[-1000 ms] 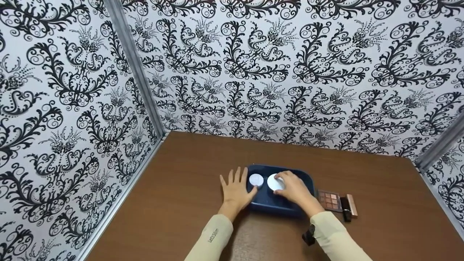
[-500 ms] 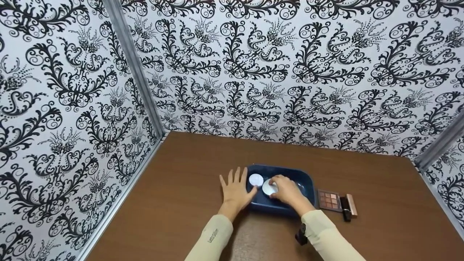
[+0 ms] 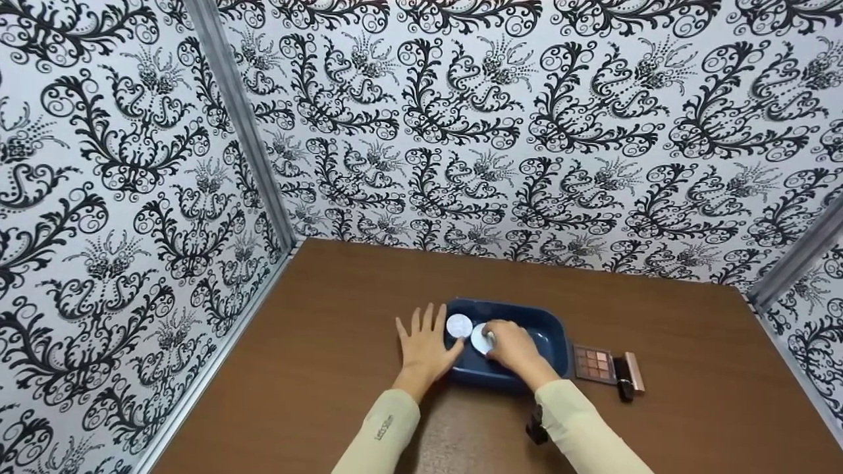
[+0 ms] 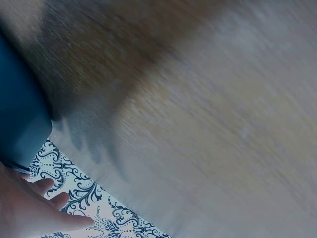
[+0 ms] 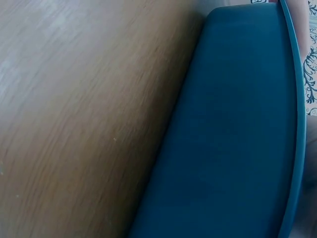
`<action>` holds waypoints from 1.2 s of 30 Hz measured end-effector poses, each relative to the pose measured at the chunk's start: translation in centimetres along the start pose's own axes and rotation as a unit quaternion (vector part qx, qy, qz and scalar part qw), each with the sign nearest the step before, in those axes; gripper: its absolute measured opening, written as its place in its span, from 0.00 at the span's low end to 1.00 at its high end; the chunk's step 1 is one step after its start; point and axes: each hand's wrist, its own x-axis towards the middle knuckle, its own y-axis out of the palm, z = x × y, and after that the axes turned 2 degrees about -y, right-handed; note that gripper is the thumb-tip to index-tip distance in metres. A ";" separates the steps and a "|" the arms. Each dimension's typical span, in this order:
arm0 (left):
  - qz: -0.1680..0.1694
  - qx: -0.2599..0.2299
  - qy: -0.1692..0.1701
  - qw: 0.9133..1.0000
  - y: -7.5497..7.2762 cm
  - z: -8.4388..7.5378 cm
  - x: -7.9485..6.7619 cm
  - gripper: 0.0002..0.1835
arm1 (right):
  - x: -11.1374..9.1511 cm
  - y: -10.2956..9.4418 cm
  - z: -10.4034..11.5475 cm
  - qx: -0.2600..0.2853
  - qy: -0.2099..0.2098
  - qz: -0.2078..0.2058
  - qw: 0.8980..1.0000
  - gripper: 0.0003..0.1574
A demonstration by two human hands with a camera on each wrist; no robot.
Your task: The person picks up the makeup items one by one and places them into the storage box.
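Note:
A dark blue rectangular tray (image 3: 553, 329) with raised walls stands on the table, and its outer side (image 5: 223, 124) fills much of the right wrist view. Inside, at the left end, sits a round white-lidded jar (image 3: 459, 326). Just right of it is a second white round jar (image 3: 481, 338), gripped from above by my right hand (image 3: 516, 347), which hides part of it. My left hand (image 3: 423, 347) rests at the tray's left end with its fingers spread and thumb over the rim near the first jar. In the left wrist view, the left hand's fingers (image 4: 49, 203) show at the lower left.
Right of the tray lie an eyeshadow palette (image 3: 595, 365), a black tube (image 3: 624, 379) and a slim rose-gold box (image 3: 634, 372), side by side on the brown table (image 3: 316, 355). Patterned walls (image 3: 461, 131) close off the back and left.
My right hand has moved left inside the tray with the second jar, bringing it close beside the first. My left hand has kept its place at the tray's end.

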 end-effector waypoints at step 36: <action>0.007 -0.001 -0.006 1.000 0.2 0.0 0.2 0.44 | -4.7 -6.3 -2.1 0.044 -0.021 -0.033 0.998 0.23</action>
